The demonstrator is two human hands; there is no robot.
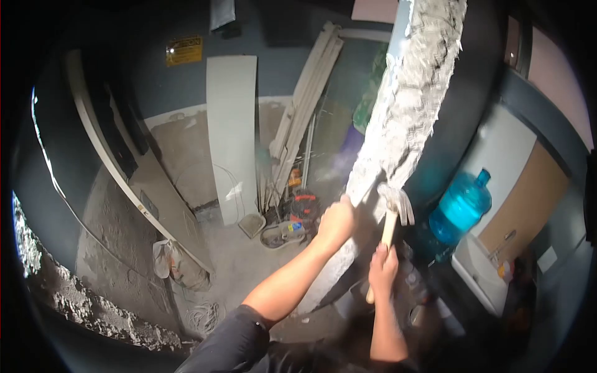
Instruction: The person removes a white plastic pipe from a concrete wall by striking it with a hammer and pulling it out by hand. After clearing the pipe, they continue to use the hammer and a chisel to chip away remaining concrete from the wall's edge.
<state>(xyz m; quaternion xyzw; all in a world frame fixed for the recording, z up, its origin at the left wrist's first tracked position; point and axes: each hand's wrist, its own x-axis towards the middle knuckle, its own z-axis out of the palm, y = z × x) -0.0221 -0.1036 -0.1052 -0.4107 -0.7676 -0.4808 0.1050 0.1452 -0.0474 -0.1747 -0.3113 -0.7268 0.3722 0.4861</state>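
My left hand [339,222] is closed in a fist against the edge of a rough wall end. A pale, flat tool that looks like a chisel [365,191] sticks up out of the fist, its tip against the broken plaster [418,93]. My right hand [383,268] grips the wooden handle of a claw hammer [390,229]. The metal head of the hammer is just right of the chisel, near the wall's bare face. Most of the chisel's handle is hidden inside my left fist.
Long boards and a pale panel [231,124] lean on the far wall. Below them are a tub [283,235] and a red-and-black bucket [305,205]. A blue water jug [461,205] stands at right beside a white basin [479,273]. A sack [180,266] sits at left.
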